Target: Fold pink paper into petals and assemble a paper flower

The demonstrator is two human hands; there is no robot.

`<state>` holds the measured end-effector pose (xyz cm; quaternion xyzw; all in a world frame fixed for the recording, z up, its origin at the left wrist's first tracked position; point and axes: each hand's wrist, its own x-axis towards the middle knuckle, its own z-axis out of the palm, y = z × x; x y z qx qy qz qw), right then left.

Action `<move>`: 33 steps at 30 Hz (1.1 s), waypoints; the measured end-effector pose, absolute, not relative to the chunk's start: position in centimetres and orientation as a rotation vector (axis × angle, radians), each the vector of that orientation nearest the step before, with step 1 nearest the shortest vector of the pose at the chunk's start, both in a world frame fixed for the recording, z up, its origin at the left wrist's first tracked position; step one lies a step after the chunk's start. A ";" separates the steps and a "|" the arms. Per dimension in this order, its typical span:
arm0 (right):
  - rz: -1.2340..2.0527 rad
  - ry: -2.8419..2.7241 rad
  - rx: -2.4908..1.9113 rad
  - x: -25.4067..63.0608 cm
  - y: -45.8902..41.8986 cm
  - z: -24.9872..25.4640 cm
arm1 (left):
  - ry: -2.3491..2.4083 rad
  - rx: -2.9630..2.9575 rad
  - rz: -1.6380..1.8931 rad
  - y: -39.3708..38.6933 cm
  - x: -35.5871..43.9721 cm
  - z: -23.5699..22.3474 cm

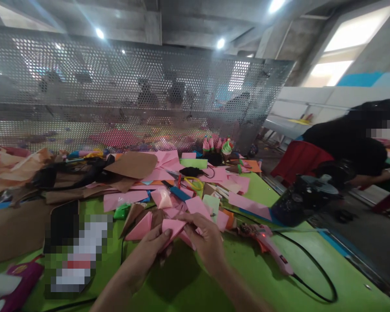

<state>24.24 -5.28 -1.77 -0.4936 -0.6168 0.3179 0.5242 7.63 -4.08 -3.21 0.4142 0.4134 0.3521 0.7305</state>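
Head view: two bare hands meet over the near middle of a green table (299,251), with a folded piece of pink paper (173,227) between them. The left hand (154,242) pinches its left side, thumb flat on the front and fingers curled behind. The right hand (203,236) closes on its right edge, index finger along the top and thumb lower down. The paper is raised above the table, a dark shadow below.

Just left of it lies a pink triangle (141,227), beside a green packet (121,211). Beyond the hands, a heap of pink offcuts spreads out, with a pale green card (211,205) just behind the right hand and a blue cutter (180,193) farther back. A wide brown sheet (133,164) lies at the far left of the heap.

To the right of the right hand, apart from it, a pink glue gun (276,255) lies on the table, a red light glowing on its body; its black cable (326,273) loops away to the right. A dark tub (295,197) stands at the right edge.

Small swirled cones (226,147) stand at the back, before a perforated screen (117,95). On the right, a person in black (347,125) bends forward near a red chair (302,158).
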 end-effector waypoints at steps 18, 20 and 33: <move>1.157 -0.995 -1.046 24.3 -4.4 -2.1 | 0.899 0.768 0.859 -4.2 7.6 -3.1; 1.215 -0.994 -1.022 24.4 -4.5 -1.8 | 0.916 0.770 0.868 -4.2 7.5 -3.0; 1.206 -1.217 -1.178 25.1 -4.2 -2.4 | 0.995 0.810 0.887 -4.3 7.6 -3.0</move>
